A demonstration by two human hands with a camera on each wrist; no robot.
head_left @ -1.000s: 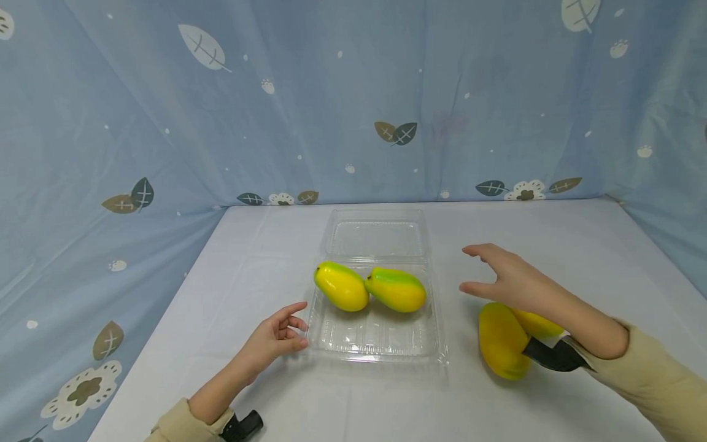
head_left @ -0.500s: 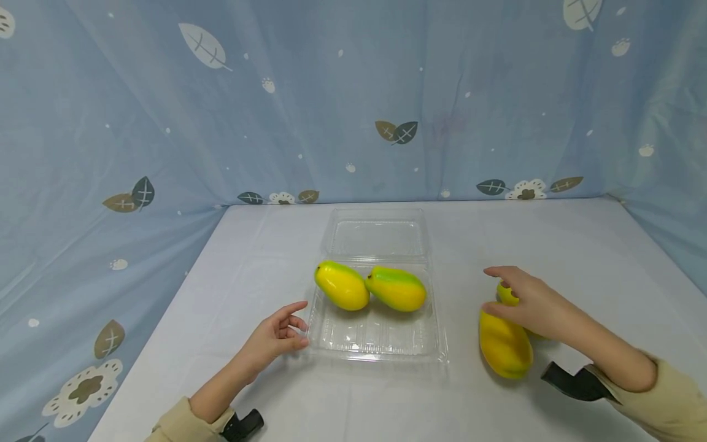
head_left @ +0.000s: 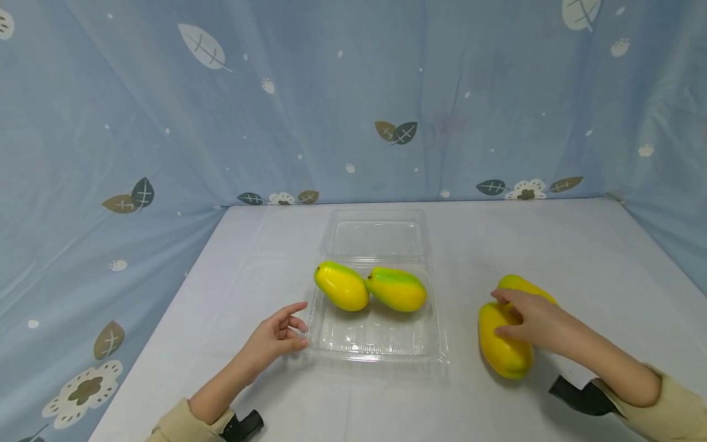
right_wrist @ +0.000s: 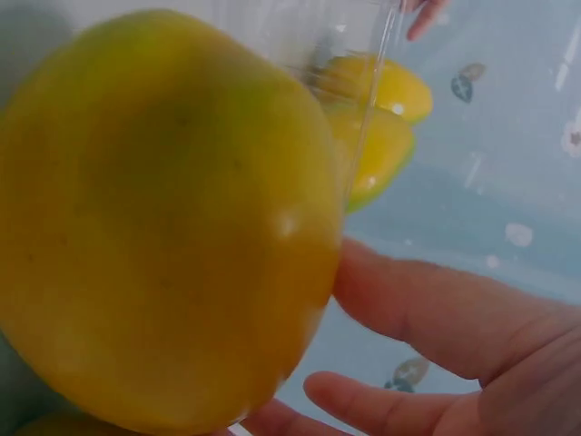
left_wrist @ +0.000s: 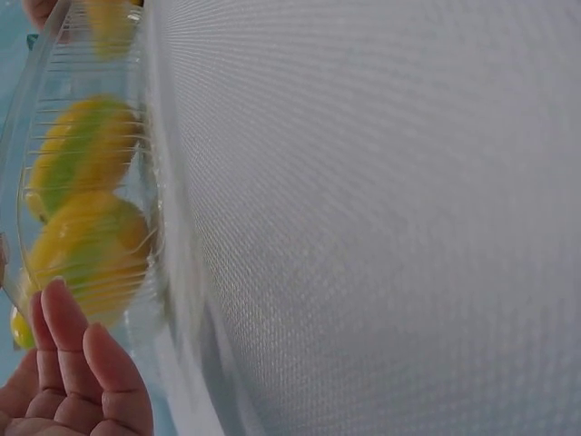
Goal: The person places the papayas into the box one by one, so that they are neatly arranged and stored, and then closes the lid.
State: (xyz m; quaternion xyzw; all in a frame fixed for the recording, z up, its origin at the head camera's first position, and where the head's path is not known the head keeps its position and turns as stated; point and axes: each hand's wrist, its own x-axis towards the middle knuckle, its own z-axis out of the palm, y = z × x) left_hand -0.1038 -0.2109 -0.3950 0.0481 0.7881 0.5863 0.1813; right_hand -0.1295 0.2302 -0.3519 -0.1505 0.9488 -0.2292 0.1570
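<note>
Two yellow-green papayas, a left one and a right one, lie side by side in the clear plastic clamshell box. My left hand is at the box's left edge, fingers loosely bent, nothing in it. On the right, my right hand is low over a near papaya, with a far papaya partly hidden behind it. In the right wrist view, the thumb is right at the side of the near papaya. A gap shows between the index fingertip and the fruit there.
The box's clear lid lies folded back behind its base. White cloth covers the table, and a blue leaf-patterned curtain stands round its back and sides. Each wrist carries a black strap mount.
My right hand has moved right and down from above the papayas to the narrow end of the near one. The left hand, box and papayas have stayed put.
</note>
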